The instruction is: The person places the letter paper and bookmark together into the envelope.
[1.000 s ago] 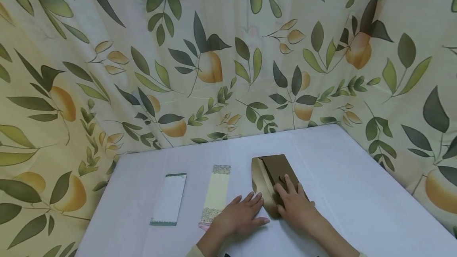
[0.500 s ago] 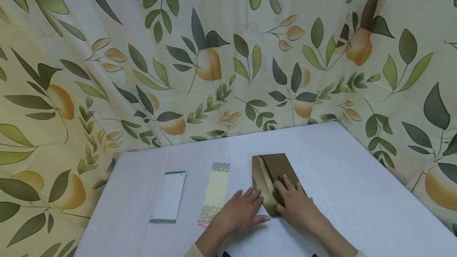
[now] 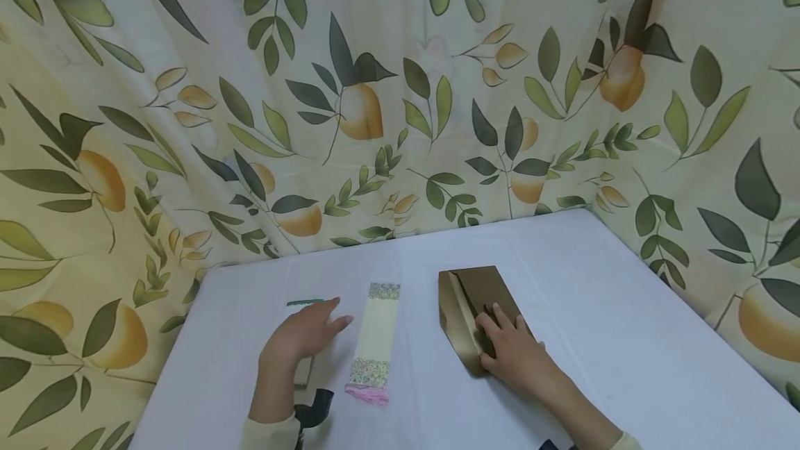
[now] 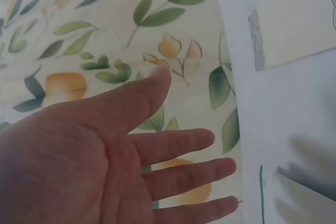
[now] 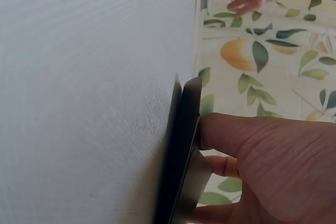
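Leaf-and-fruit curtain [image 3: 431,179] behind your white-covered counter [image 3: 625,339]. Your left hand [image 3: 305,330], fingers spread, hangs right over the white card [image 3: 303,371], which runs lengthwise away from you, far end leaning right; that hand is clearly nearer. Your right hand [image 3: 514,353] rests on the gold-brown case [image 3: 486,285], well right of the card; can't tell if it's pinching.

No readable text, no legible labels, brands, numbers or signs
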A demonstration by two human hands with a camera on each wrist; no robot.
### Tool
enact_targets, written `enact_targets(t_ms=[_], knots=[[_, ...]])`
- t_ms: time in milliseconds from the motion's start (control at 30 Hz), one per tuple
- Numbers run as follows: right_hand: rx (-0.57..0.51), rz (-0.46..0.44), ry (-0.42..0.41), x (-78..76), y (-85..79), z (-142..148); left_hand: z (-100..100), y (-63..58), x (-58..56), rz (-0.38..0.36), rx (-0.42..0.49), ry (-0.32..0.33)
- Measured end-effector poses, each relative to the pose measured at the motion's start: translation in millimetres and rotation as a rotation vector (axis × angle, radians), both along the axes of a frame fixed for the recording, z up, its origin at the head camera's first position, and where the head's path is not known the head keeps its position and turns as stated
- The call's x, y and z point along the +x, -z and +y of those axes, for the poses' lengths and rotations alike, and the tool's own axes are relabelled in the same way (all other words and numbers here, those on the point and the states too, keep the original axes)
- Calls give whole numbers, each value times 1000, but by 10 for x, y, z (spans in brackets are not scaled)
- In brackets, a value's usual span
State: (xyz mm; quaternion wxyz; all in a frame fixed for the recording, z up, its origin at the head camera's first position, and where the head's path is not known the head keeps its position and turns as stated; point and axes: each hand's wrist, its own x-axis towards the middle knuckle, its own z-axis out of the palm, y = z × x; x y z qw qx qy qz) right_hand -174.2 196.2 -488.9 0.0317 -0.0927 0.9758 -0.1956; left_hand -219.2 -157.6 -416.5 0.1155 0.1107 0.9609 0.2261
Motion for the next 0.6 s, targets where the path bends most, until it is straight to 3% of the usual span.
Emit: enact_targets(t_ms=[33,167,400,600], knots=[[1,-7,1,3,4,0,-75,4,-10,-17,3,-34],[0,-20,14,26,7,13,-219,58,-58,-61,30,-60],[-3,-15,10,30,9,10,-465,227,-168,-68,-93,-124],[3,-22,1,21,-20,4,-641,328,-227,-100,-75,-166]])
